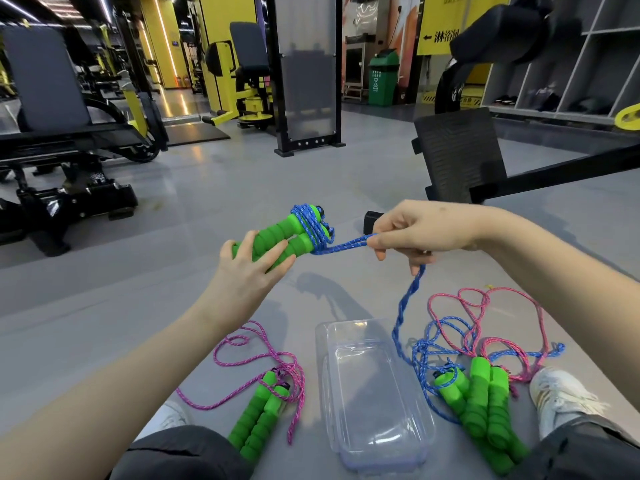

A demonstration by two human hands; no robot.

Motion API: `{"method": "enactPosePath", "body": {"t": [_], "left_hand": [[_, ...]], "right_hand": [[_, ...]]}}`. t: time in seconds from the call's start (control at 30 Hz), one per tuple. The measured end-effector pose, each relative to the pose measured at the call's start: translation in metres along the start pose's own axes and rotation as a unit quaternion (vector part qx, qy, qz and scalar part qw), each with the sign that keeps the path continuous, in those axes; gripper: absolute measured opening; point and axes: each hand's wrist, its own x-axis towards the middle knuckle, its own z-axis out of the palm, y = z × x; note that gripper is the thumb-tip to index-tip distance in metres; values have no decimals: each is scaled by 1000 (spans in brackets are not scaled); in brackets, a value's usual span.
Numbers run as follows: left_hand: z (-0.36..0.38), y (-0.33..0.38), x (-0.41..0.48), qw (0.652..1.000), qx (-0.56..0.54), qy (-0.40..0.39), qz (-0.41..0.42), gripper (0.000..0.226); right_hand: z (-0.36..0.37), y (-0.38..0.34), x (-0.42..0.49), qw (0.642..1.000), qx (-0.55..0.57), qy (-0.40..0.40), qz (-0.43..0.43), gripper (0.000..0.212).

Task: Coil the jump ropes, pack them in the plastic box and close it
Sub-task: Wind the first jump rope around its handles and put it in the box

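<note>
My left hand (247, 268) grips the two green foam handles (287, 233) of a blue jump rope, held above the floor. Several turns of blue cord (311, 220) are wound round the handles' far ends. My right hand (412, 230) pinches the blue cord taut just right of the handles; the rest (407, 299) hangs down to the floor. The clear plastic box (377, 396) lies open on the floor between my legs. A pink rope with green handles (259, 414) lies left of it. More green handles (481, 407) with tangled blue and pink cords (485, 327) lie to its right.
I sit on a grey gym floor; my knees and white shoes (561, 396) frame the box. A black footplate of a machine (457, 150) stands ahead to the right. Black and yellow weight machines (69, 140) fill the left and back. Shelving (571, 53) is at far right.
</note>
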Motion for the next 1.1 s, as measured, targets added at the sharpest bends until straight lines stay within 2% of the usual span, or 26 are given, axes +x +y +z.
{"method": "enactPosePath", "body": {"t": [0.13, 0.23, 0.33, 0.57, 0.73, 0.83, 0.97, 1.1], "left_hand": [[-2, 7, -3, 998, 18, -15, 64, 56], [-8, 11, 0, 995, 10, -32, 91, 46], [-13, 18, 4, 991, 7, -44, 122, 49], [-26, 33, 10, 976, -55, 37, 207, 42], [-42, 50, 15, 963, -113, 102, 224, 32], [-54, 61, 24, 957, -129, 135, 223, 29], [-64, 65, 38, 954, -137, 173, 203, 27], [-73, 65, 46, 960, -137, 183, 165, 26]], "right_hand": [[-12, 1, -6, 996, -57, 69, -20, 34], [-13, 2, -7, 993, -51, 101, -33, 41], [-10, -1, -7, 990, -40, 121, -54, 44], [-15, 3, -5, 977, 19, 192, -88, 40], [-19, 31, -3, 977, 78, 193, -56, 41], [-16, 45, -2, 969, 159, 184, -36, 37], [-11, 62, 1, 947, 277, 162, -17, 39], [0, 71, 6, 945, 301, 126, 30, 28]]}}
